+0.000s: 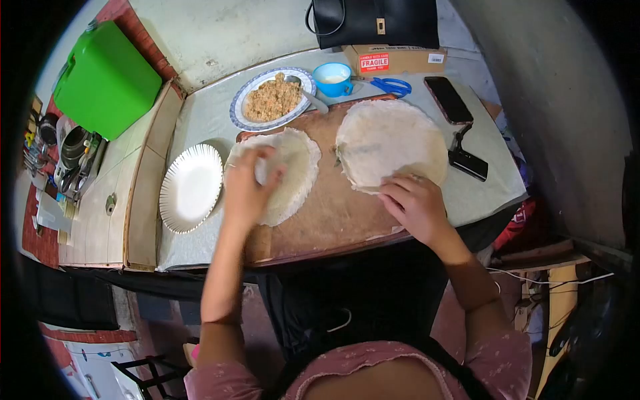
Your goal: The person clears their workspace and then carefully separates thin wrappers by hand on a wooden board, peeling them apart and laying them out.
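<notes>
A thin round spring roll wrapper (297, 177) lies on the left of a brown wooden board (327, 223). Over its left part is my left hand (248, 187), fingers curved with the thumb apart, slightly blurred and holding nothing I can see. On the board's right side rests a stack of round wrappers (393, 140), reaching past the board's edge. My right hand (415, 203) is at the stack's near edge, fingertips and thumb together on a wrapper's rim. Behind the left wrapper stands a patterned plate (237, 110) of minced filling (272, 99) with a spoon (313, 101) in it.
A white fluted paper plate (192, 190) sits left of the board. Behind it are a blue cup (333, 80), blue scissors (392, 86), a cardboard box (413, 60) and a black bag (377, 23). A phone (448, 100) lies right. A green jerrycan (107, 80) stands far left.
</notes>
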`<state>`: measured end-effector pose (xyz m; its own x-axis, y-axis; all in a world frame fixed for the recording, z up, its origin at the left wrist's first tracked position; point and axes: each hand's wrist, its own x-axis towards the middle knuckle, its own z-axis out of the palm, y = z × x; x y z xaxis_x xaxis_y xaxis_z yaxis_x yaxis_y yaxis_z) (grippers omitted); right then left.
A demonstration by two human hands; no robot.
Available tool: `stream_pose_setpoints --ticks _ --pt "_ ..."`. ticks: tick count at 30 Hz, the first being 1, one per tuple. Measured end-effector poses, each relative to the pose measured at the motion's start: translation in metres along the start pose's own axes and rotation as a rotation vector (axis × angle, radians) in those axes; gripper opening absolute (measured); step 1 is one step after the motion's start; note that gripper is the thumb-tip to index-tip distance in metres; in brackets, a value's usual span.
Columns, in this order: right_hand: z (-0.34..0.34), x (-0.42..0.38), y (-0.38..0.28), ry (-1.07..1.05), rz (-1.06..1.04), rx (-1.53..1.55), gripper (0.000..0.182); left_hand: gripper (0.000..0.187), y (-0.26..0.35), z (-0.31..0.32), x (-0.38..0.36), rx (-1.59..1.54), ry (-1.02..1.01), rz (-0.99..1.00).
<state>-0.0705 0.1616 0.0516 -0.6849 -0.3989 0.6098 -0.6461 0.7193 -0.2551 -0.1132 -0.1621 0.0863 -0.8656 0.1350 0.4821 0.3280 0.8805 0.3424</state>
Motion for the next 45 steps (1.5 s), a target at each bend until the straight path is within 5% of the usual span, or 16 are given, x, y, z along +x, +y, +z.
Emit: stream_pose_setpoints --ticks 3,9,15,26,29,35,45 --pt "0.006 -0.001 -0.006 -0.013 0.046 -0.055 0.011 0.026 0.060 0.002 -0.036 -0.564 -0.433 -0.190" --pt "-0.003 -0.019 -0.055 -0.103 -0.011 -0.005 0.010 0.039 0.091 0.038 -0.071 -1.074 -0.345 -0.487" --pt "0.006 -0.020 -0.064 -0.019 -0.102 0.082 0.012 0.037 0.081 0.048 -0.075 -0.910 -0.283 -0.364" --pt "0.002 -0.009 -0.056 -0.126 0.137 0.285 0.012 0.034 0.082 0.060 -0.060 -0.570 -0.055 -0.139" --pt "0.001 -0.010 -0.051 -0.119 0.099 0.274 0.019 0.043 0.087 0.051 -0.071 -0.794 -0.160 -0.321" --pt "0.003 -0.013 -0.057 -0.112 0.048 0.166 0.021 0.065 0.095 0.048 -0.087 -1.009 -0.171 -0.383" --pt "0.003 -0.003 -0.046 -0.152 0.077 0.230 0.012 0.057 0.077 0.053 -0.091 -1.353 -0.176 -0.435"
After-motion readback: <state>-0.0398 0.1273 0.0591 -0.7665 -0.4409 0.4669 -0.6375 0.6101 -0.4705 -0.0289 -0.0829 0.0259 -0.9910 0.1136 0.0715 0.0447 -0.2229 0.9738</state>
